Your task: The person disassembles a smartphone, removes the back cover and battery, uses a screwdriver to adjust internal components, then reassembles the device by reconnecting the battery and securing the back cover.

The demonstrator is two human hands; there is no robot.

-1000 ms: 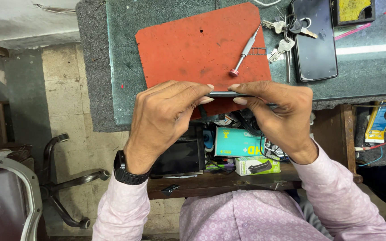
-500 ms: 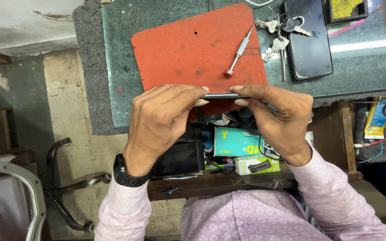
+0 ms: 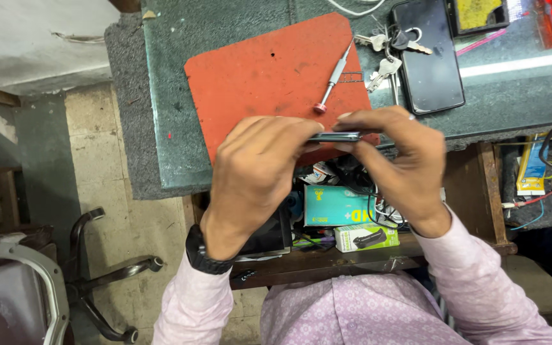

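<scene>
Both my hands hold a thin dark phone (image 3: 335, 136) edge-on over the near edge of the workbench. My left hand (image 3: 257, 176) grips its left end with fingers curled over the top. My right hand (image 3: 397, 163) pinches the right end. Most of the phone is hidden by my fingers. Just beyond it lies a red-orange work mat (image 3: 263, 83), with a small silver screwdriver with a red cap (image 3: 332, 80) resting on its right side.
A black phone (image 3: 430, 61) lies face up at the right of the mat beside a bunch of keys (image 3: 388, 54). A teal box (image 3: 333, 206) and a small white box (image 3: 365, 237) sit in an open drawer below. A chair base (image 3: 107, 281) stands on the floor at left.
The view has shifted slightly; my hands keep the same grip on the phone, with the fingers pressing a little closer together.
</scene>
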